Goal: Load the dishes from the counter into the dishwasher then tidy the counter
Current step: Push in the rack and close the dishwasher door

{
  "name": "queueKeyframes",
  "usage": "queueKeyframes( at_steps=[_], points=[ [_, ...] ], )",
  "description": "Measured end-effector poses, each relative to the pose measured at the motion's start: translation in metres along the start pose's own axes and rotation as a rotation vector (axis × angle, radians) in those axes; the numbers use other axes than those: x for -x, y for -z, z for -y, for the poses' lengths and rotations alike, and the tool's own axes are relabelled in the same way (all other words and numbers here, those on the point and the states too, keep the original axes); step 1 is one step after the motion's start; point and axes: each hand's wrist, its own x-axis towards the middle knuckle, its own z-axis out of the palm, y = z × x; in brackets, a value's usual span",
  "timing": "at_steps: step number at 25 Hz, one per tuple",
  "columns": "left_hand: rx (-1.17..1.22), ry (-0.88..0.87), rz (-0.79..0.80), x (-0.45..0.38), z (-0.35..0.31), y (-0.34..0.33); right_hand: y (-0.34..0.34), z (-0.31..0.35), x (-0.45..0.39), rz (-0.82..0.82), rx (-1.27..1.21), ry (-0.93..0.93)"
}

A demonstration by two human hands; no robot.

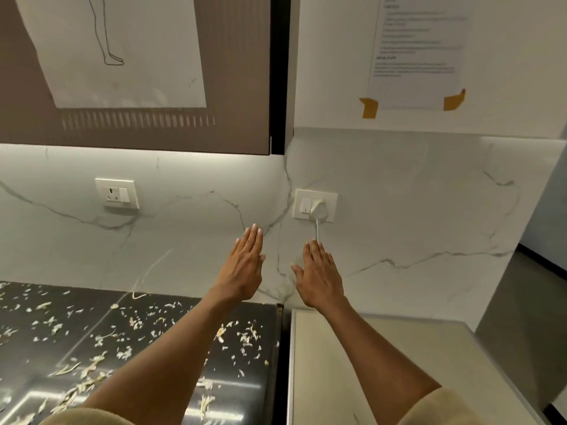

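My left hand and my right hand are stretched out flat side by side, palms down, fingers straight and empty, in front of the marble backsplash. Below the left arm lies a dark glossy counter strewn with several pale vegetable scraps. Under the right arm sits a cream-white appliance top. No dishes and no dishwasher are in view.
A white wall socket is on the backsplash at left. A second socket holds a white plug with a cord hanging down behind my right fingers. A brown cabinet with a drawing hangs above; a taped paper sheet is at upper right.
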Motion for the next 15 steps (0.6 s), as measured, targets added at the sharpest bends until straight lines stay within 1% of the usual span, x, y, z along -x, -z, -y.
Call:
queueKeyframes(
  at_steps=[4, 7, 9, 13, 15],
  points=[
    [-0.04, -0.009, -0.08, -0.044, 0.016, -0.005, -0.012, -0.002, -0.035, -0.031, 0.017, 0.007],
    [-0.058, -0.028, -0.178, -0.084, 0.032, -0.005, -0.019, -0.001, -0.064, -0.099, 0.018, 0.018],
    [-0.068, -0.049, -0.217, -0.107, 0.041, -0.005, -0.024, 0.002, -0.078, -0.141, 0.011, 0.03],
    [-0.083, -0.077, -0.242, -0.14, 0.053, -0.01, -0.038, 0.009, -0.097, -0.276, 0.004, 0.03],
    [-0.094, -0.08, -0.222, -0.155, 0.061, -0.016, -0.044, 0.009, -0.105, -0.297, 0.006, 0.002]
  ],
)
